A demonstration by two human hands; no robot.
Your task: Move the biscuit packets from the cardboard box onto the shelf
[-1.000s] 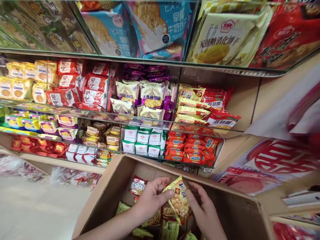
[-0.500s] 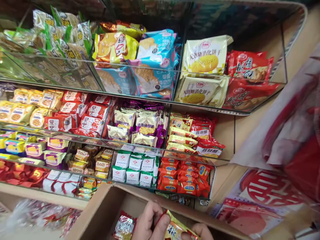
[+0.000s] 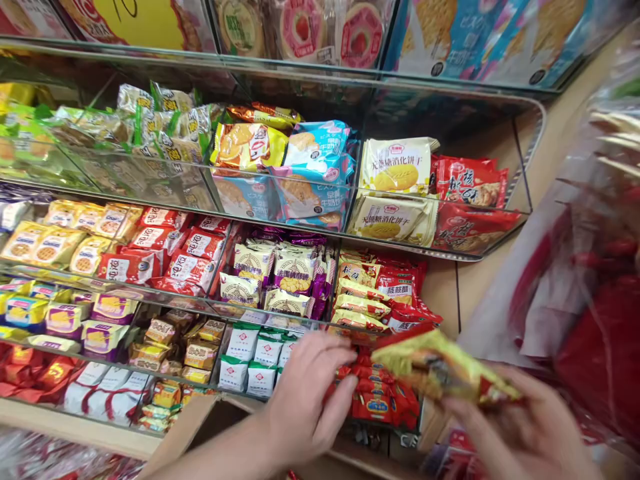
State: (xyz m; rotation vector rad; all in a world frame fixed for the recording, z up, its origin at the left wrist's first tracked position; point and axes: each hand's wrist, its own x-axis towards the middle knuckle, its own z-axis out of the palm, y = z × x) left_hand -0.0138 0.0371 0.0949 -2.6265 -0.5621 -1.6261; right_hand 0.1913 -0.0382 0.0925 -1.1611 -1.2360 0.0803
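In the head view my right hand point(image 3: 515, 420) pinches a yellow snack packet point(image 3: 440, 367) with red ends, raised in front of the lower shelf and blurred by motion. My left hand point(image 3: 310, 387) is stretched out over the cardboard box point(image 3: 215, 423), its thumb apart from the fingers and nothing visible in it. Its fingertips come in front of the small red packets point(image 3: 377, 400) in the bottom row; I cannot tell whether they touch. Yellow packets point(image 3: 357, 303) and red walnut biscuit packets point(image 3: 397, 290) fill the compartment above.
Clear-fronted shelves hold cream biscuit packets point(image 3: 395, 163), blue biscuit packets point(image 3: 315, 187), purple-and-cream packets point(image 3: 295, 270) and white-green packets point(image 3: 245, 343). At the right hang red and white plastic bags point(image 3: 600, 320). More wrapped goods point(image 3: 60, 457) lie at the lower left.
Both hands have risen out of the box and moved apart. The yellow packet went up and right with my right hand; my left hand let go of it. The view has tilted up.
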